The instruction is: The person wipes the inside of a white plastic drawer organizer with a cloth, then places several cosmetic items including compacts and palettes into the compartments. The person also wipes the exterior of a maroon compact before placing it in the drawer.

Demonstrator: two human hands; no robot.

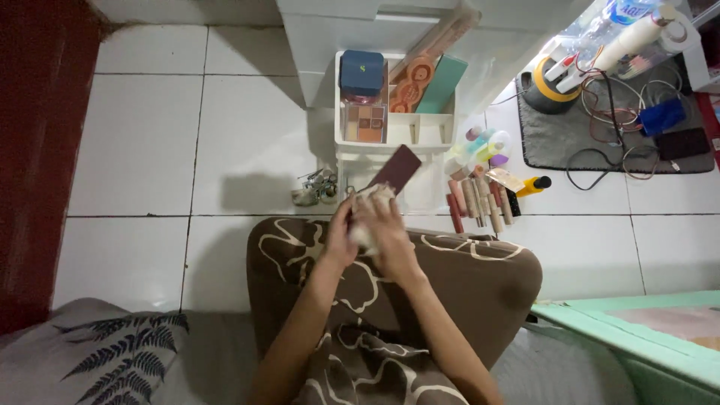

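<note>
Floor: white tiled floor [150, 142], wide bare stretch on the left up to a dark red wall edge [37, 150]; the right side is crowded.
Lap: brown patterned cloth [465, 277] over the knees, just below both hands; its far edge ends close to the organizer.
Near edges: mint green furniture edge [637, 330] at near right; grey leaf-print fabric [97, 352] at near left.
Mat: grey mat [562, 135] at far right, carrying cables and a roll of yellow tape [547, 86].
Organizer: white compartment tray [352, 146] just beyond the hands, holding a dark blue box [361, 73], an eyeshadow palette [364, 122] and a teal flat case [441, 84].
Tubes: row of lipstick-like tubes [480, 199] on the floor, right of the hands, near but apart.
Small item: metal clips [315, 187] on the floor, left of the hands.
Held thing: dark maroon flat case [396, 168], tilted, rising from the hands toward the tray.
Cloth: pale crumpled cloth [369, 201] pressed against the case's near end.
Left hand [339, 236]: fingers curled closed around cloth and case.
Right hand [390, 232]: fingers folded narrowly over the cloth, touching the left hand.
</note>
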